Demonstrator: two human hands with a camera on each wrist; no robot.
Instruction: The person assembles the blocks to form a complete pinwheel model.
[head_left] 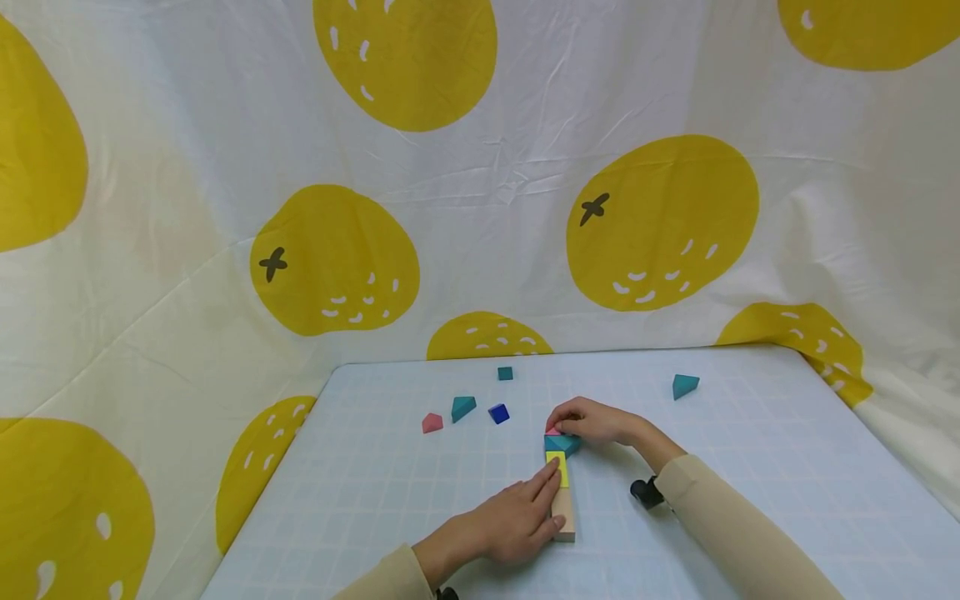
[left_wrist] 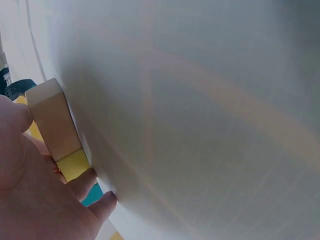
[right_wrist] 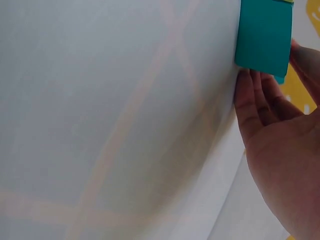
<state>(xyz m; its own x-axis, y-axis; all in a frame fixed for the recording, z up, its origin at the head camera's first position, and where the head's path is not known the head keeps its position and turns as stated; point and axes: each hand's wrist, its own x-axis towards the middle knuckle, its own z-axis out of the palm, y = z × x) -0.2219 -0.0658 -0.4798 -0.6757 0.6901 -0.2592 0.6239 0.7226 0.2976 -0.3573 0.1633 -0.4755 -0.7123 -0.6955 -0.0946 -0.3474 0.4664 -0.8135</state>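
Nearest us, our left hand (head_left: 517, 521) lay with fingers fairly straight, thumb against the beige wooden block (head_left: 566, 507) and fingertips on the yellow block (head_left: 563, 472). Next came the teal section (head_left: 573, 447), one piece or two we could not tell; at the row's far end our right hand (head_left: 596, 421) pinched a pink block (head_left: 552, 432), mostly hidden by its bent fingers. We judged that light, flat pressure on the near pieces served best while the end piece was seated squarely, as a hard push could buckle the line.

The beige block was bare and square-edged; the yellow and teal faces looked smooth and painted. Farther over the pale, faintly checked worktop (head_left: 337, 500) we saw a loose pink five-sided piece (head_left: 432, 423), a dark blue block (head_left: 498, 414), two teal wedges (head_left: 462, 407) and a square-faced teal block (head_left: 506, 373). Behind hung creased white cloth (head_left: 525, 167) printed with yellow fruit.
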